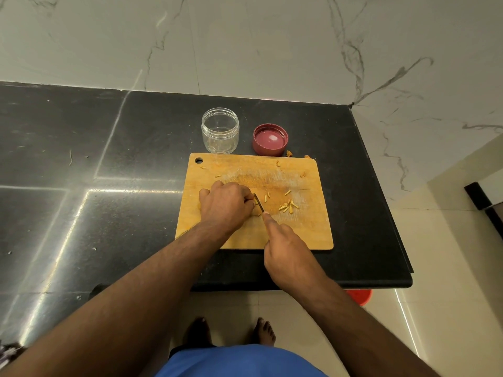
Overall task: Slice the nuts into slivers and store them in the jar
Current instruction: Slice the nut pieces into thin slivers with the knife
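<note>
Nuts being cut are hidden under the curled fingers of the left hand (221, 204), which presses down on the middle of the wooden cutting board (245, 235), presumably pinning a piece so it cannot roll under the blade. Nearest the viewer, the right hand (285, 251) grips the knife handle, itself out of sight inside the fist, with the forefinger laid straight along the spine to steady the cut. Only a short stretch of the knife (259, 203) blade shows, standing between the two hands and just beside the left fingertips. Just right of the blade lies a small heap of pale slivers (288, 207), gathered where each cut would drop them, and a few stray bits are scattered toward the far edge and corners of the board. Beyond the board, touching or nearly touching its far edge, a clear jar (220, 133) stands upright and open; it looks nearly empty, so storing seems hardly begun. Beside it the dark red lid (270, 139) rests upside down on the black countertop (109, 159), close by for sealing later. White marbled wall (245, 36) rises behind.
</note>
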The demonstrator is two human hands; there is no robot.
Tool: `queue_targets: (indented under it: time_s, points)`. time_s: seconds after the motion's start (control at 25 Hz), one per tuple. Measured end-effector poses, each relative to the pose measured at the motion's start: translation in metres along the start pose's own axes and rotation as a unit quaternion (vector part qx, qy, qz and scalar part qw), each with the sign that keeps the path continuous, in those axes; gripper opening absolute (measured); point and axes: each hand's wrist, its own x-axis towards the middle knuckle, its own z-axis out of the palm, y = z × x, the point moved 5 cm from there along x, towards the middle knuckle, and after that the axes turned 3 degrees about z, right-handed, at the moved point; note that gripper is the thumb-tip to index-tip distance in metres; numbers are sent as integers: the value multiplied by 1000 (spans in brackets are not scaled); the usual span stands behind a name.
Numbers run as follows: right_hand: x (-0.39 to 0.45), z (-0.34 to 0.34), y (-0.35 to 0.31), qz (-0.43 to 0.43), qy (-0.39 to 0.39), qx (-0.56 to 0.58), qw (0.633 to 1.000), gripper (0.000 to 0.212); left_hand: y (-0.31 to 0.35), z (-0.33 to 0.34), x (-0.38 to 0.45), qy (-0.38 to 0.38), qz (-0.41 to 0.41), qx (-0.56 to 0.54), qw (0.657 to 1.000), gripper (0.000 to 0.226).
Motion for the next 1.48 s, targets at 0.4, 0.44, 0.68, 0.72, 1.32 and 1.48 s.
queue_targets:
  time_s: [0.4,0.44,0.68,0.72,1.32,1.48]
  points:
    - [-24,6,6,28,-1,8,1000,59,-2,2,1,5,-4,2,1000,21]
    - [-25,5,9,32,6,3,999,59,-2,2,2,4,-4,1,1000,20]
    - [-22,-5,8,20,30,25,999,59,-2,3,2,2,-3,-4,1000,20]
    - [-21,-5,6,13,30,26,999,58,-1,3,2,3,-1,-3,1000,21]
    - [1,1,0,4,-1,10,1000,57,-1,2,-1,18,-7,3,1000,22]
    - [-17,4,6,11,1,27,1000,58,-1,2,-1,18,-4,2,1000,21]
